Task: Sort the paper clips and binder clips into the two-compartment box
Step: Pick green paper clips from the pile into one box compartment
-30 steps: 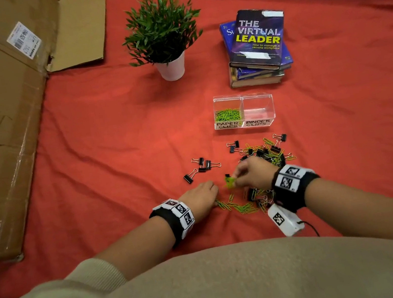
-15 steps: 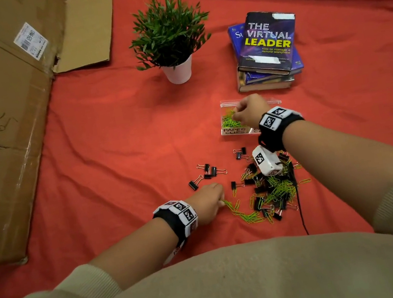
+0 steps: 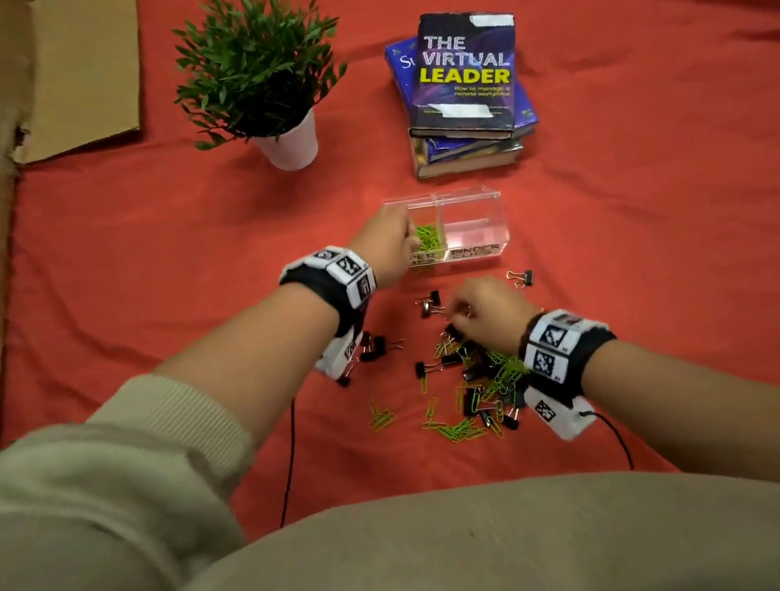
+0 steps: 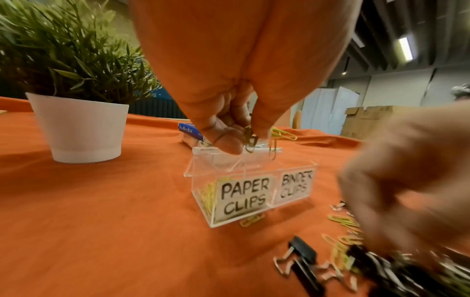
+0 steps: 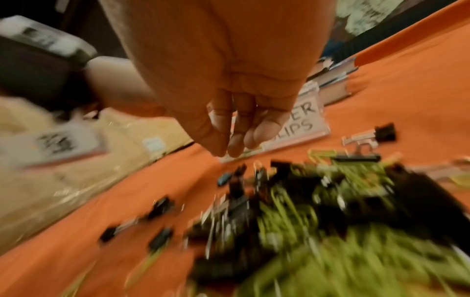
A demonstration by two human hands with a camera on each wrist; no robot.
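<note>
Over the box (image 3: 468, 202) at 12 o'clock, left hand (image 3: 388, 249) pinches paper clips (image 4: 250, 138): light, springy, tangle-prone, pinch several. Right hand (image 3: 485, 307), fingers together, apparently empty, above pile (image 3: 477, 383) at 6 o'clock.

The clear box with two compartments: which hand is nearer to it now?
Left. The left hand is right over the box, pinching green paper clips above its paper clip side. The right hand is apart from it, over the pile of clips.
</note>
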